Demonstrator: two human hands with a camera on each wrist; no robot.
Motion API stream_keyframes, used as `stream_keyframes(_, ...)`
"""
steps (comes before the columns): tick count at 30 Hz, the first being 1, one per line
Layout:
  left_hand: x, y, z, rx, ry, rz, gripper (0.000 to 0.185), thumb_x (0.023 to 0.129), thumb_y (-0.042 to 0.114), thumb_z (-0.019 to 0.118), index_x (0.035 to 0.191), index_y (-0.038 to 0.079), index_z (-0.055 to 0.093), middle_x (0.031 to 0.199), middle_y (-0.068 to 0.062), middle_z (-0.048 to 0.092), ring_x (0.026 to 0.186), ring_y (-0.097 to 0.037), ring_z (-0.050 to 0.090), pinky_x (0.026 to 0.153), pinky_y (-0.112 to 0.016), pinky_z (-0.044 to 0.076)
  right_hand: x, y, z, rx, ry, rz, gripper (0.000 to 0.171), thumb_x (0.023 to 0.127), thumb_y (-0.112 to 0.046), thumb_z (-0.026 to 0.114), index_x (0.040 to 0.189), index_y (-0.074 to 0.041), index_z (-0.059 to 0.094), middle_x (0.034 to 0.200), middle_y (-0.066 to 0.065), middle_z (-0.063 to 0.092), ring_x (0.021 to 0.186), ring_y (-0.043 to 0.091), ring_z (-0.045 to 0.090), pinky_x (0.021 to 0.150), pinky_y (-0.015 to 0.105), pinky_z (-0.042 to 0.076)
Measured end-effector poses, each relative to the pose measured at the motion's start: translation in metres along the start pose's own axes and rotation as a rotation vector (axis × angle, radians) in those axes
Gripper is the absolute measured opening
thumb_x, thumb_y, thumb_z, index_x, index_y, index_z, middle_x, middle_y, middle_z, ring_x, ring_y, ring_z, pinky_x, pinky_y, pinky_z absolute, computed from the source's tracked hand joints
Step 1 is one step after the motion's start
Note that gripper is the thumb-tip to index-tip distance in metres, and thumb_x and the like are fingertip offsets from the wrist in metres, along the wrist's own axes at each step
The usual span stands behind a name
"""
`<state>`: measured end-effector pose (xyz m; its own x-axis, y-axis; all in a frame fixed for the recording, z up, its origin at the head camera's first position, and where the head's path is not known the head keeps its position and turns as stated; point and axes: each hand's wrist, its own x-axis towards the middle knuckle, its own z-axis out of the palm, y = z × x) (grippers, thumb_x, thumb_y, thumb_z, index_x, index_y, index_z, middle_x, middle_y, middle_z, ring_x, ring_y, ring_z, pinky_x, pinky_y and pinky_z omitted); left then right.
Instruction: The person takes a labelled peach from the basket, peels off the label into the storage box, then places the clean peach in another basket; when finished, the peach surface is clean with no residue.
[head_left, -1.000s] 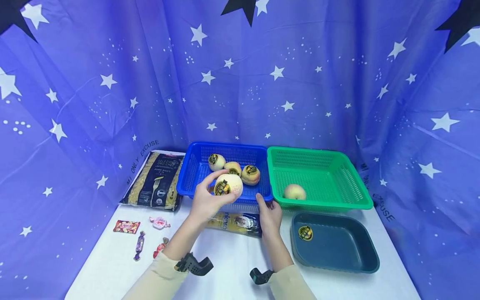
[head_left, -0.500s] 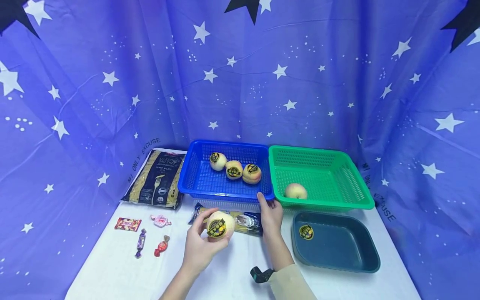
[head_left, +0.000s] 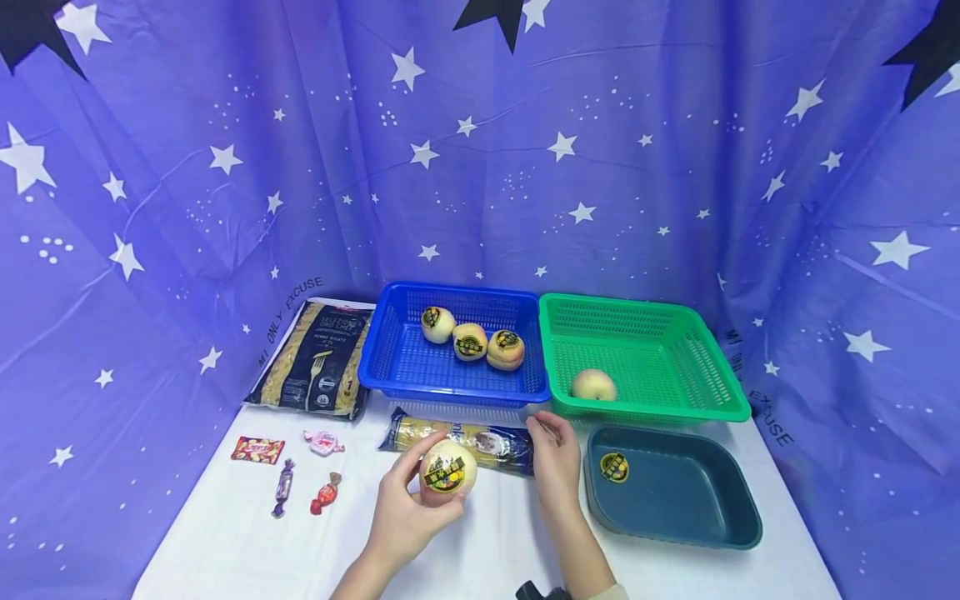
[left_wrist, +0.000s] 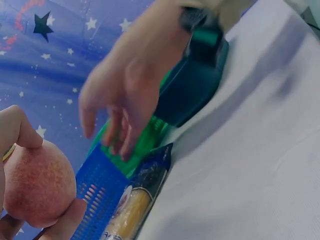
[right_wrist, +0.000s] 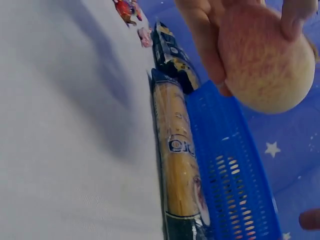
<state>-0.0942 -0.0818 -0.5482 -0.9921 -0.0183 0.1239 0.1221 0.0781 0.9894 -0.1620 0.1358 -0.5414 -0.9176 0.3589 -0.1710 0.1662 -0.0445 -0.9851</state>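
Note:
My left hand [head_left: 408, 508] grips a peach [head_left: 447, 472] with a black-and-gold sticker, thumb and fingers around its sides, above the front of the table. In the right wrist view the peach [right_wrist: 267, 60] shows its pink, unlabelled side. My right hand [head_left: 557, 462] holds nothing; in the left wrist view this hand [left_wrist: 122, 95] hangs with loosely bent fingers. It is nearest to the right end of a long pasta packet [head_left: 480, 442]. Three stickered peaches [head_left: 470, 342] lie in the blue basket [head_left: 457, 390]. Another peach [head_left: 593, 385] lies in the green basket [head_left: 652, 408].
A dark teal tub [head_left: 675, 492] with a loose sticker [head_left: 614, 467] inside stands at the right. A large penne bag [head_left: 315, 358] lies at the left. Several wrapped sweets, among them a purple one [head_left: 282, 489], lie on the white table [head_left: 225, 550]. A starry curtain [head_left: 480, 167] closes the back.
My left hand has carried the peach from above the blue basket's front edge toward me. My right hand has let go of the basket's front right corner and drawn back slightly.

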Motion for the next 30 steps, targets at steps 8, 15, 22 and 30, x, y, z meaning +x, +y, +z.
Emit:
stream_keyframes(8, -0.002, 0.002, 0.001, 0.017, -0.097, -0.007, 0.084, 0.070, -0.002, 0.093, 0.141, 0.032, 0.065, 0.136, 0.006, 0.072, 0.118, -0.020, 0.068, 0.089, -0.031, 0.067, -0.037, -0.008, -0.014, -0.168, -0.368, -0.361, 0.013, 0.104, -0.005, 0.074, 0.116, -0.004, 0.078, 0.124, 0.013, 0.077, 0.116, 0.008, 0.071, 0.098, 0.025, 0.063)
stream_keyframes(15, -0.004, 0.004, 0.000, 0.027, -0.183, -0.013, 0.084, 0.073, 0.000, 0.091, 0.144, 0.036, 0.065, 0.137, 0.007, 0.072, 0.121, -0.020, 0.066, 0.092, -0.032, 0.068, -0.059, -0.015, -0.019, -0.353, -0.592, -0.644, 0.042, 0.100, -0.008, 0.078, 0.139, -0.022, 0.073, 0.151, 0.002, 0.067, 0.146, 0.021, 0.059, 0.115, 0.043, 0.058)
stream_keyframes(22, -0.004, 0.005, -0.002, 0.070, -0.210, -0.019, 0.084, 0.074, 0.003, 0.091, 0.145, 0.039, 0.066, 0.140, 0.011, 0.071, 0.122, -0.019, 0.066, 0.092, -0.030, 0.066, -0.071, -0.016, -0.019, -0.457, -0.609, -0.673, 0.051, 0.096, -0.010, 0.082, 0.140, -0.033, 0.072, 0.160, -0.001, 0.061, 0.156, 0.027, 0.051, 0.122, 0.060, 0.049)
stream_keyframes(30, -0.004, 0.007, -0.002, 0.065, -0.215, -0.037, 0.083, 0.075, 0.003, 0.091, 0.146, 0.038, 0.066, 0.142, 0.010, 0.071, 0.122, -0.020, 0.065, 0.090, -0.030, 0.067, -0.074, -0.012, -0.019, -0.434, -0.545, -0.740, 0.045, 0.097, -0.013, 0.085, 0.135, -0.034, 0.073, 0.153, -0.002, 0.066, 0.152, 0.024, 0.055, 0.122, 0.050, 0.052)
